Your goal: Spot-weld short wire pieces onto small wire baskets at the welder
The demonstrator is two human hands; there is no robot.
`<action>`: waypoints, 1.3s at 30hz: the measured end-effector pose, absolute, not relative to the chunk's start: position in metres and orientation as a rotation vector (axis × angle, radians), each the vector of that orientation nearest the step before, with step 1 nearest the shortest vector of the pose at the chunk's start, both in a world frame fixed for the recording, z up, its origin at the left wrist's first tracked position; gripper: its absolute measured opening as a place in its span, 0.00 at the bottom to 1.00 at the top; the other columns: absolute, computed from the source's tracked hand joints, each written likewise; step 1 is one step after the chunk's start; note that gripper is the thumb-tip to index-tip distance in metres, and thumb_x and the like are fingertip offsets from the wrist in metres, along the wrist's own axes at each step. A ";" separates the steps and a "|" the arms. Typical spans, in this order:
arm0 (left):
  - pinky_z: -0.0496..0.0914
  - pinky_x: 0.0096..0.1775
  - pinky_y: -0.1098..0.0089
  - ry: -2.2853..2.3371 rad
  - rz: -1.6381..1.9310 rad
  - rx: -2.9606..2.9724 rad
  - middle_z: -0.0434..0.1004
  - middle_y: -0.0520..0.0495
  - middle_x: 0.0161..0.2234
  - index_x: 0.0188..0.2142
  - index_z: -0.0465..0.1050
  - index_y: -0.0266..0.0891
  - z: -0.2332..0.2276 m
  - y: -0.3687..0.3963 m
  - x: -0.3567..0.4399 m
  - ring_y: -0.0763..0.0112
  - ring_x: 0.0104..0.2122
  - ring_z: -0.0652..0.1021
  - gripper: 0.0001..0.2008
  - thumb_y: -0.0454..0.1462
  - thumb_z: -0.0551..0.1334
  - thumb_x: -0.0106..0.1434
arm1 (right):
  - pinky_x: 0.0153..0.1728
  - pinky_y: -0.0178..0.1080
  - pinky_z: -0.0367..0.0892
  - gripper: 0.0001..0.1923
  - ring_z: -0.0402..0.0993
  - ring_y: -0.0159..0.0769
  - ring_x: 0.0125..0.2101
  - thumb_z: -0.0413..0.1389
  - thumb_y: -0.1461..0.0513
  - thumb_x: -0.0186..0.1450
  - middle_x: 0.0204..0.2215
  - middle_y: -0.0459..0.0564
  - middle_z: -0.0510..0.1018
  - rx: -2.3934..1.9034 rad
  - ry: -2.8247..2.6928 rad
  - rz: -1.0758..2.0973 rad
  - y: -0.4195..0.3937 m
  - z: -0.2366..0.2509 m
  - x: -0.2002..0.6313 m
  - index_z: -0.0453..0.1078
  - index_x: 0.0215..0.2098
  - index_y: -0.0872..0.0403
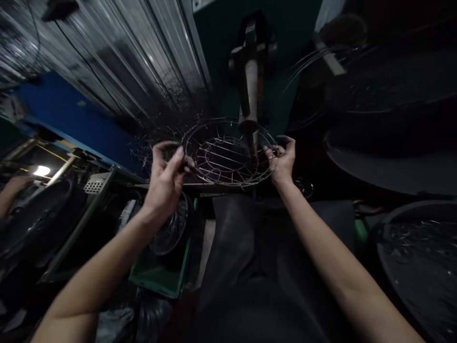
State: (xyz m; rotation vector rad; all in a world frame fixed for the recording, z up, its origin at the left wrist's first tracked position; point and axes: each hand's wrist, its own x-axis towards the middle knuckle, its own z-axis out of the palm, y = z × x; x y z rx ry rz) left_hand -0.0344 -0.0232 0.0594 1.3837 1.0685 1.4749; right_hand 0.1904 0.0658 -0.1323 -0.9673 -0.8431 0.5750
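Nearest you, a dark apron or cloth (250, 267) covers your lap, and both forearms reach out over it. Low on your left sits a green crate (160, 276) with a round wire piece (171, 228) leaning in it; on your right a dark round tub (421, 267) holds what looks like loose wire, too dim to make out.

Your left hand (164, 183) is at the left edge of the wire guard (228, 152), fingers (176, 159) curled and pinched around the rim wire. Your right hand (282, 159) has the opposite edge, its fingers closed on the rim there. The guard hangs between your two hands, roughly level, its far side under the upright post of the machine (250, 81).

It is a round cage of thin rings and spokes, so judge it light and springy rather than rigid; the rim should flex if you squeeze hard. The outer ring is the sound place to hold, as you do now, at opposite sides. The cut wire ends could prick or snag.

Beyond it, a tangle of loose wire (167, 119) lies against a corrugated metal wall (124, 52). At far left another person's arm (10, 190) shows.
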 end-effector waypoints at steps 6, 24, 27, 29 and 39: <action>0.69 0.28 0.79 1.020 1.466 1.188 0.70 0.58 0.25 0.40 0.62 0.45 0.015 -0.033 -0.053 0.79 0.27 0.75 0.16 0.41 0.68 0.58 | 0.35 0.36 0.69 0.22 0.70 0.32 0.31 0.63 0.46 0.53 0.29 0.46 0.72 -1.062 -0.908 0.604 0.054 -0.125 0.198 0.66 0.33 0.54; 0.68 0.29 0.78 0.944 1.546 1.009 0.69 0.57 0.24 0.38 0.65 0.46 0.007 -0.040 -0.059 0.78 0.26 0.74 0.15 0.39 0.70 0.55 | 0.31 0.34 0.67 0.18 0.69 0.30 0.28 0.62 0.48 0.54 0.26 0.45 0.73 -1.093 -1.011 0.554 0.038 -0.112 0.200 0.68 0.30 0.54; 0.69 0.30 0.76 0.952 1.537 1.002 0.70 0.55 0.26 0.39 0.64 0.47 0.007 -0.044 -0.058 0.76 0.28 0.74 0.13 0.40 0.67 0.58 | 0.30 0.34 0.67 0.19 0.68 0.30 0.27 0.62 0.48 0.54 0.26 0.45 0.72 -1.104 -1.006 0.537 0.035 -0.107 0.203 0.68 0.30 0.54; 0.68 0.30 0.76 0.959 1.546 0.987 0.70 0.55 0.25 0.38 0.64 0.47 0.009 -0.046 -0.056 0.75 0.28 0.74 0.14 0.40 0.68 0.57 | 0.31 0.34 0.67 0.19 0.68 0.30 0.27 0.62 0.47 0.54 0.26 0.45 0.72 -1.107 -1.022 0.514 0.034 -0.103 0.205 0.68 0.30 0.54; 0.68 0.28 0.77 0.955 1.552 0.899 0.68 0.57 0.24 0.36 0.63 0.47 0.001 -0.043 -0.050 0.76 0.26 0.72 0.18 0.41 0.71 0.52 | 0.35 0.36 0.69 0.18 0.70 0.32 0.30 0.61 0.47 0.57 0.28 0.46 0.74 -1.147 -1.129 0.439 0.037 -0.103 0.218 0.69 0.32 0.53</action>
